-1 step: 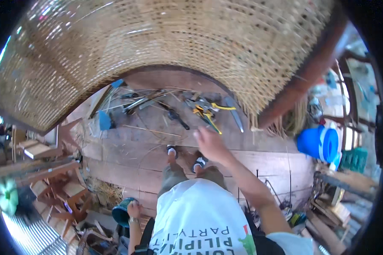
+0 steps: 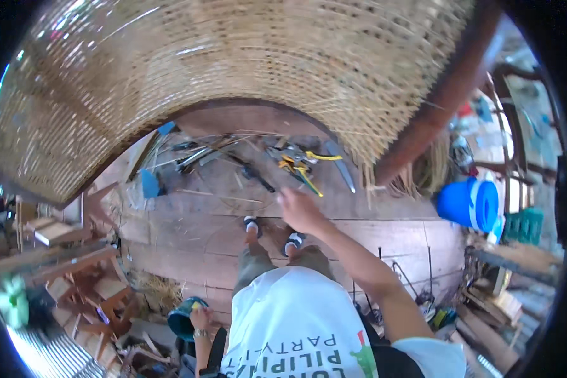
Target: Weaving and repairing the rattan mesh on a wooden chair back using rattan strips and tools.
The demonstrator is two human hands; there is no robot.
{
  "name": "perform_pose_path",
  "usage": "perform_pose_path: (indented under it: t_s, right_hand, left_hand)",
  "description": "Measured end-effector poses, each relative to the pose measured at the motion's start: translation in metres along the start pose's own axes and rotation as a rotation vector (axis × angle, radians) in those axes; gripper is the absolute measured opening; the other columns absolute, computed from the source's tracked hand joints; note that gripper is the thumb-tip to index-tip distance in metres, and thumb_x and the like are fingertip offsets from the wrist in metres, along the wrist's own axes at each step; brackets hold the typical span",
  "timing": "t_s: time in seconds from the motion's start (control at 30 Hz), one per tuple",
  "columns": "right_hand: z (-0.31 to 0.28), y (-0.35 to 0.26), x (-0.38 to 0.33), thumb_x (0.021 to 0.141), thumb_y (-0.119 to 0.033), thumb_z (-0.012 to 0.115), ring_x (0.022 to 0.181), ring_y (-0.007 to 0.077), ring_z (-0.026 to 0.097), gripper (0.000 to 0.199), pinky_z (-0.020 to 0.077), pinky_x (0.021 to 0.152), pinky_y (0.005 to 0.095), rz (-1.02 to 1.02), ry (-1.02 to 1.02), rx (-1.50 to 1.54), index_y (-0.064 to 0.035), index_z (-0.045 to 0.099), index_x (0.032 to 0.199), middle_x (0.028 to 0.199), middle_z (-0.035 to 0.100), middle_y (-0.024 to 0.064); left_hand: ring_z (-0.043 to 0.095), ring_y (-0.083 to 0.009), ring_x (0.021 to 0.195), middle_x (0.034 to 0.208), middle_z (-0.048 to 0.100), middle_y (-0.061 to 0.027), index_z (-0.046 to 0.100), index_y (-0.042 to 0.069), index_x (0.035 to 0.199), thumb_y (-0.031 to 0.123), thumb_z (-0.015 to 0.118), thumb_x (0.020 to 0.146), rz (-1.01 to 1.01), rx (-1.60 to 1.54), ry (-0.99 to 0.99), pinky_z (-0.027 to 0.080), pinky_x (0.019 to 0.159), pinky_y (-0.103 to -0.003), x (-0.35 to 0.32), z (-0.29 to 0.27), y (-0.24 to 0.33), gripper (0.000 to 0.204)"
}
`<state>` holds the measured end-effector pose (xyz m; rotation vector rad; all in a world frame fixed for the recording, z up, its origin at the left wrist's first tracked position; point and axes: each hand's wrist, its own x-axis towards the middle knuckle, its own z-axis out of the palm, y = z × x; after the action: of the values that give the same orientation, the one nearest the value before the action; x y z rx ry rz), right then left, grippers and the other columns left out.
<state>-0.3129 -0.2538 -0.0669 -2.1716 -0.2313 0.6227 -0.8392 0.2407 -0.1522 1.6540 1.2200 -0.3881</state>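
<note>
Fingers [image 2: 290,200] of R hand [image 2: 302,213] loosely curled, empty far as seen, reaching twd yellow-handled pliers [image 2: 299,167] on plank floor [image 2: 189,239] | woven mat [image 2: 201,69] overhead | L hand [image 2: 200,318] by teal bowl [image 2: 184,320], grip unclear | risk: tools crowded, could snag blade [image 2: 341,165].

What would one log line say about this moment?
right hand: reaching toward yellow-handled tools on plank floor | left hand: at teal container | woven mat: overhead
</note>
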Motion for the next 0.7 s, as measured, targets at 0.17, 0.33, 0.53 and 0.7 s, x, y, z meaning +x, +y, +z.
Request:
perform_pose_path:
  t_s: [0.17,0.33,0.53,0.7]
  right_hand:
    - [0.03,0.043,0.065,0.124,-0.014,0.069,0.138,0.0596,0.083,0.027,0.0668,0.109,0.0713,-0.03,0.126,-0.103,-0.0013,0.077,0.147,0.142,0.087,0.0354]
    - [0.011,-0.017,0.062,0.118,-0.024,0.083,0.146,0.0515,0.076,0.045,0.0644,0.117,0.0648,-0.196,0.524,-0.345,-0.0075,0.072,0.159,0.159,0.076,0.0262]
    - [0.067,0.012,-0.047,0.127,-0.034,0.077,0.127,0.0532,0.083,0.033,0.0665,0.106,0.0669,-0.145,0.278,-0.123,-0.0067,0.08,0.145,0.139,0.084,0.0271]
    - [0.185,0.057,-0.127,0.126,-0.046,0.072,0.126,0.0534,0.084,0.043,0.0633,0.11,0.0694,-0.053,-0.241,-0.002,-0.0062,0.083,0.14,0.132,0.088,0.0292]
  left_hand:
    - [0.086,-0.0241,0.076,0.095,0.089,-0.0127,0.079,0.005,0.111,0.053,0.069,0.133,0.03,0.104,-0.131,0.064,0.059,-0.039,-0.024,0.062,-0.006,0.054]
    - [0.091,-0.0256,0.106,0.128,0.093,-0.0124,0.081,0.007,0.135,0.049,0.082,0.129,-0.166,-0.155,-0.254,0.071,0.084,-0.038,0.027,0.102,0.034,0.042]
    - [0.09,-0.0218,0.105,0.126,0.093,-0.0074,0.081,0.011,0.146,0.046,0.075,0.132,0.001,0.026,-0.33,0.066,0.079,-0.036,0.113,0.115,0.113,0.038]
    - [0.085,-0.0158,0.1,0.125,0.094,-0.0073,0.088,0.005,0.152,0.039,0.077,0.133,0.338,0.358,-0.424,0.068,0.087,-0.036,0.177,0.078,0.141,0.041]
